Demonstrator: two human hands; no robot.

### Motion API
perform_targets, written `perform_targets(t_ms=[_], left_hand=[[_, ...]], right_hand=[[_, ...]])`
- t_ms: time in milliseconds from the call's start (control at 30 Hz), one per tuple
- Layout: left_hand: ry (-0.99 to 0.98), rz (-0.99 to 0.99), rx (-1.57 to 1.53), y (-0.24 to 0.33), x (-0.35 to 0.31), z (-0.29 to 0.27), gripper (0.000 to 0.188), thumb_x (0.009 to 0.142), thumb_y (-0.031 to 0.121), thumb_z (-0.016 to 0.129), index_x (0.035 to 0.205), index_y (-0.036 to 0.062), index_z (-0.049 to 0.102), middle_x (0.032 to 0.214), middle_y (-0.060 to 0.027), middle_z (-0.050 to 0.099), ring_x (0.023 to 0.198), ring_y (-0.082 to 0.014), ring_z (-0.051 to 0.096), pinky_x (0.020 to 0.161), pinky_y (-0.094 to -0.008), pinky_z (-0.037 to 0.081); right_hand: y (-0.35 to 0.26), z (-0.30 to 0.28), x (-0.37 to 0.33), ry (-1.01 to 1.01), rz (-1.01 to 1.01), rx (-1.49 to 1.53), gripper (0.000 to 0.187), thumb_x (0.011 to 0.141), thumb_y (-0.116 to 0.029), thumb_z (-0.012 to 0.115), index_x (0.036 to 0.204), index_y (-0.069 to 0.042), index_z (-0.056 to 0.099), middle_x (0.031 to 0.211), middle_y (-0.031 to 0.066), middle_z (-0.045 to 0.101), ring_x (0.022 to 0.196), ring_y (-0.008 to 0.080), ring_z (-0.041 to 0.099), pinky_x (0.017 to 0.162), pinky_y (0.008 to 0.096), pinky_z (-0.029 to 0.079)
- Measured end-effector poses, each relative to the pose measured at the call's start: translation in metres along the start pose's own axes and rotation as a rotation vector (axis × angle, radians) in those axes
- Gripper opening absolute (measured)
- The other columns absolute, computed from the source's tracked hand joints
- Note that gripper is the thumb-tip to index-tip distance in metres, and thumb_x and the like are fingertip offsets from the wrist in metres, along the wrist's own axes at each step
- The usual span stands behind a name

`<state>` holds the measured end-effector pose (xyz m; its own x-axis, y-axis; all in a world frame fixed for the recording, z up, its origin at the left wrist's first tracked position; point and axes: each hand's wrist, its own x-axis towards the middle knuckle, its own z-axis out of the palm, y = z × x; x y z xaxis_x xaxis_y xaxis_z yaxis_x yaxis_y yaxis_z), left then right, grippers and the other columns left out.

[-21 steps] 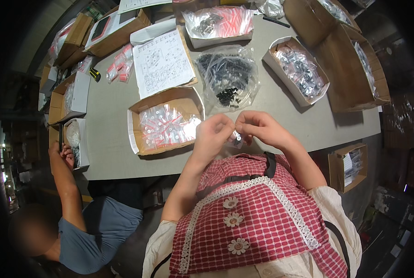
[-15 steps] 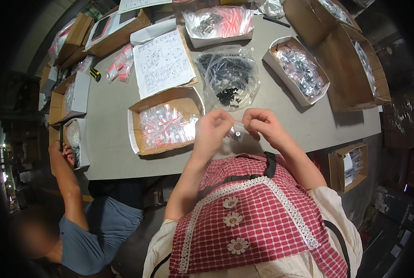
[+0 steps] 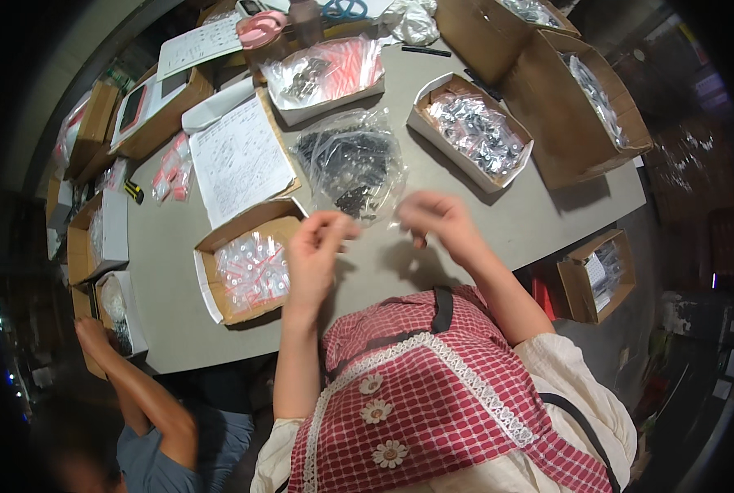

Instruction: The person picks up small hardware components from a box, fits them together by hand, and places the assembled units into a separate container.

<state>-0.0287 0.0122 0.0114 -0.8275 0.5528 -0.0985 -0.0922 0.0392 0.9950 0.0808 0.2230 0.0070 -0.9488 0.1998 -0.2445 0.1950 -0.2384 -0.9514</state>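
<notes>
Over the near part of the table (image 3: 164,255), the left hand (image 3: 313,246) and the right hand (image 3: 439,223) stand well apart from each other. Left: fingers bent, thumb near the forefinger; whether anything is pinched cannot be told. Right: fingers curled and blurred; a glint of clear film (image 3: 395,223) shows near their tips, but whether it is gripped cannot be told.

Change noted: the earlier frames show both hands on a small clear bag with a red strip. That bag no longer shows between them; its present place cannot be determined. Judged from this, the two-handed handling of it is over.

Just beyond the fingers lies the large clear bag (image 3: 350,156), with black parts (image 3: 354,201) gathered at its near end. Beside the left hand stands a cardboard tray (image 3: 210,292) of small bagged parts (image 3: 252,267). Beyond the tray lies a printed sheet (image 3: 239,156). Farther right, a white box (image 3: 447,151) holds more bagged parts (image 3: 475,127). At far left, a co-worker's hand (image 3: 93,335) is beside another box (image 3: 135,312).
</notes>
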Motion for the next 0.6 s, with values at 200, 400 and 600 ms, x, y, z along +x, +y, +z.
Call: perform_targets(t_ms=[200, 400, 600], left_hand=[[0.414, 0.203, 1.065, -0.054, 0.013, -0.076, 0.030, 0.087, 0.024, 0.074, 0.102, -0.0004, 0.064, 0.093, -0.0157, 0.072, 0.078, -0.0297, 0.068, 0.071, -0.0389, 0.053], [0.116, -0.266, 1.074, -0.052, 0.017, -0.083, 0.024, 0.080, 0.026, 0.071, 0.084, 0.0018, 0.070, 0.082, -0.0202, 0.070, 0.075, -0.0386, 0.069, 0.070, -0.0456, 0.053], [0.275, -0.139, 0.403, -0.047, 0.001, -0.089, 0.025, 0.088, 0.022, 0.074, 0.085, -0.0020, 0.070, 0.074, -0.0075, 0.070, 0.069, -0.0136, 0.065, 0.063, -0.0308, 0.050]], right_hand=[[-0.009, -0.046, 0.009, 0.382, -0.009, 0.399, 0.034, 0.097, -0.017, 0.061, 0.125, 0.002, 0.060, 0.115, 0.0095, 0.069, 0.082, 0.0112, 0.065, 0.071, 0.0252, 0.051], [0.023, -0.011, 0.009, 0.029, 0.167, 0.202, 0.025, 0.092, -0.014, 0.065, 0.114, -0.002, 0.065, 0.102, 0.0055, 0.069, 0.077, 0.0112, 0.064, 0.072, 0.0243, 0.050], [0.022, 0.016, 0.021, -0.087, 0.083, 0.033, 0.024, 0.095, -0.012, 0.062, 0.115, -0.001, 0.064, 0.100, 0.0036, 0.068, 0.077, 0.0086, 0.063, 0.070, 0.0225, 0.049]])
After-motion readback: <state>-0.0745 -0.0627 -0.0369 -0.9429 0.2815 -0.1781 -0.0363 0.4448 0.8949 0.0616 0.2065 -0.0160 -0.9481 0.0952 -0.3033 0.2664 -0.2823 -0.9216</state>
